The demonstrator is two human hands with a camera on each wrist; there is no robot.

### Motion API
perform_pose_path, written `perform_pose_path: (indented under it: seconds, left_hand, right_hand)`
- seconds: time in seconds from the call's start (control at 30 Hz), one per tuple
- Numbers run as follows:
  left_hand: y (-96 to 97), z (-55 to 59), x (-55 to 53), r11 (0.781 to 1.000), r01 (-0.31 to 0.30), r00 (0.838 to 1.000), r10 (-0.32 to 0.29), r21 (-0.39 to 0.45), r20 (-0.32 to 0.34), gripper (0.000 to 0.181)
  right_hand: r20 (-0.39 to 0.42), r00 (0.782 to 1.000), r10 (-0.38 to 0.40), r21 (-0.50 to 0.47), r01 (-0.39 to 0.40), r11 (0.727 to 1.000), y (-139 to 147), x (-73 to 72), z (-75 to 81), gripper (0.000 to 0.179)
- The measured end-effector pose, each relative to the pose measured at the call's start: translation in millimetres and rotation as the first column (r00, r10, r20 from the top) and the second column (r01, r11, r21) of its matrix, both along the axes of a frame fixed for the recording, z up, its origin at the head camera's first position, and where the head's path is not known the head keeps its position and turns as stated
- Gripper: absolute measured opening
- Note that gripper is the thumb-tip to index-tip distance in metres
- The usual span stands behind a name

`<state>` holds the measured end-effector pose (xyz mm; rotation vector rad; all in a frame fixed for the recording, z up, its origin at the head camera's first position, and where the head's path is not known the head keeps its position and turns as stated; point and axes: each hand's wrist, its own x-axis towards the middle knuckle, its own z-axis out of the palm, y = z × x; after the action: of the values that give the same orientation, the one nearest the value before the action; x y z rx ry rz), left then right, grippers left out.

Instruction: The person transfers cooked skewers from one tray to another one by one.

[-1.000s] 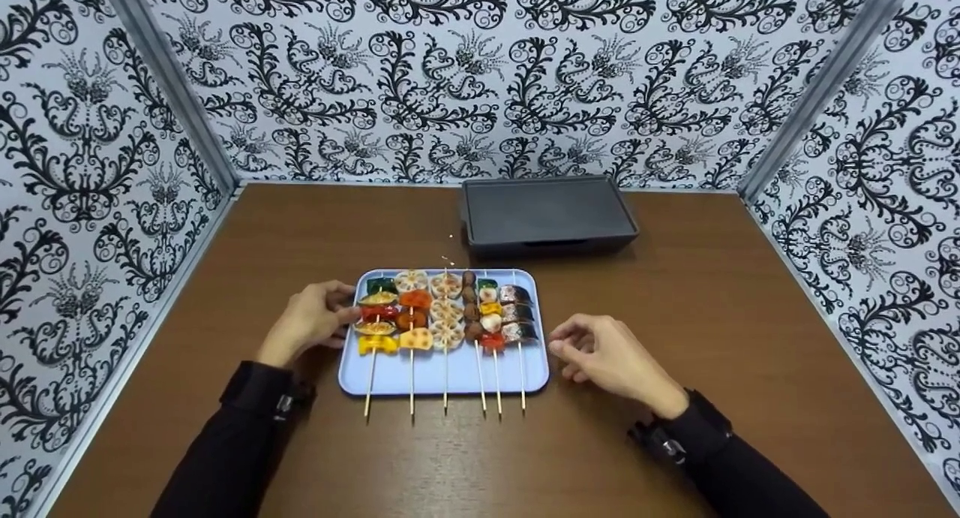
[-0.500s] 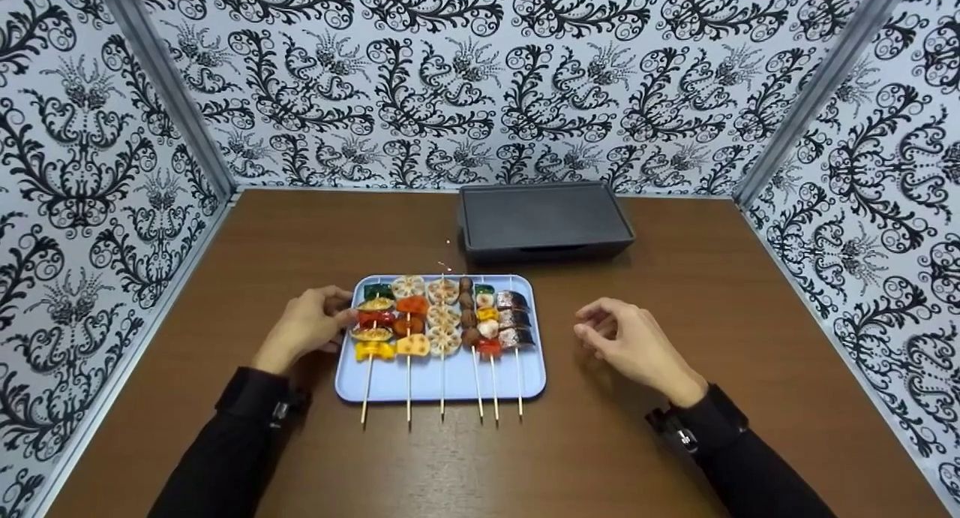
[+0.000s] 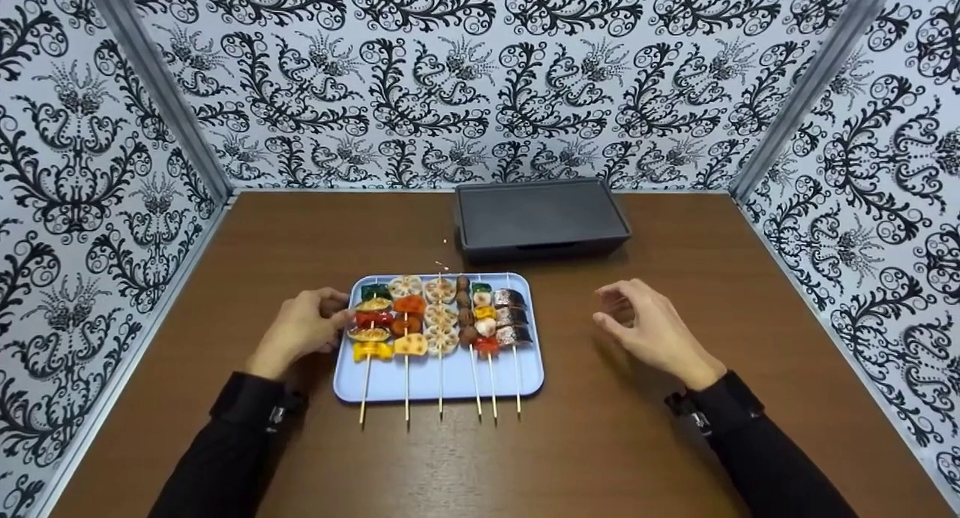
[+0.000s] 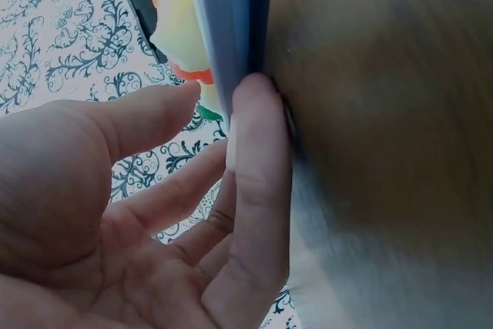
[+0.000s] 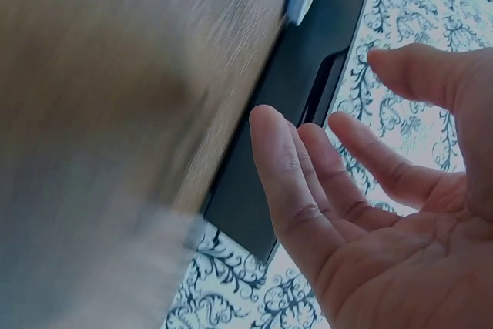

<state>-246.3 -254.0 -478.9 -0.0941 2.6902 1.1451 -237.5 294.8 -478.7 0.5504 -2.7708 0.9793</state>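
Observation:
A pale blue tray (image 3: 427, 383) lies on the wooden table, bearing several food skewers side by side, their sticks jutting over its near edge. Among them are a skewer of lotus root slices (image 3: 440, 315), one of brown balls (image 3: 466, 334) and one of dark-skinned pieces (image 3: 513, 317). My left hand (image 3: 304, 326) is at the tray's left side, its thumb over the rim; in the left wrist view a finger (image 4: 260, 136) touches the tray edge while the thumb stays a little apart. My right hand (image 3: 656, 330) is held to the tray's right, fingers loosely bent, holding nothing.
A dark grey flat-topped griddle (image 3: 544, 214) stands behind the tray toward the back wall. Small pale specks lie on the table (image 3: 330, 233) between them. Patterned walls (image 3: 480, 82) enclose the back and both sides.
My right hand has moved away from the tray's right edge, to the right, and its fingers have spread. My left hand stays at the tray's left edge.

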Motion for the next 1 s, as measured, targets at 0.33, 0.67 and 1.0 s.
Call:
perform_pose_path:
  seconds: [0.33, 0.67, 1.0]
  left_hand:
    - [4.1, 3.4, 5.1, 0.991, 0.030, 0.982, -0.053, -0.129, -0.179, 0.047]
    - [8.1, 7.8, 5.0, 0.974, 0.113, 0.936, -0.170, -0.195, -0.308, 0.059]
    - [9.0, 7.5, 8.8, 0.960, 0.126, 0.934, -0.199, -0.248, -0.296, 0.090]
  right_hand:
    - [-0.126, 0.991, 0.043, 0.105, -0.030, 0.994, 18.6, -16.3, -5.3, 0.053]
    - [-0.104, 0.994, 0.034, 0.139, -0.020, 0.990, 31.4, -23.9, -8.3, 0.069]
    - [-0.065, 0.998, -0.012, 0.236, 0.027, 0.971, 46.5, -27.3, -12.0, 0.082]
